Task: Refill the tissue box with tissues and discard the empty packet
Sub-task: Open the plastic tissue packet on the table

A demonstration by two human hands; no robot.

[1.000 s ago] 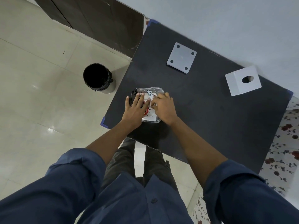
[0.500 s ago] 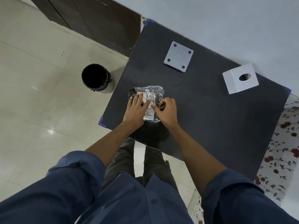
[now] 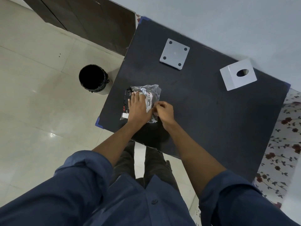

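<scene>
Right hand newly at tissue packet edge, beside left hand.

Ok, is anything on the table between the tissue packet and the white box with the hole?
Nothing visible: bare black table lies between the tissue packet and the white box. The square plate sits off that line.

A tissue packet lay near the table's front-left corner, under the left hand, with the right hand at its right edge. The flat base plate sat behind it; the tissue box stood far right. A bin stood on the floor, left of the table.
</scene>
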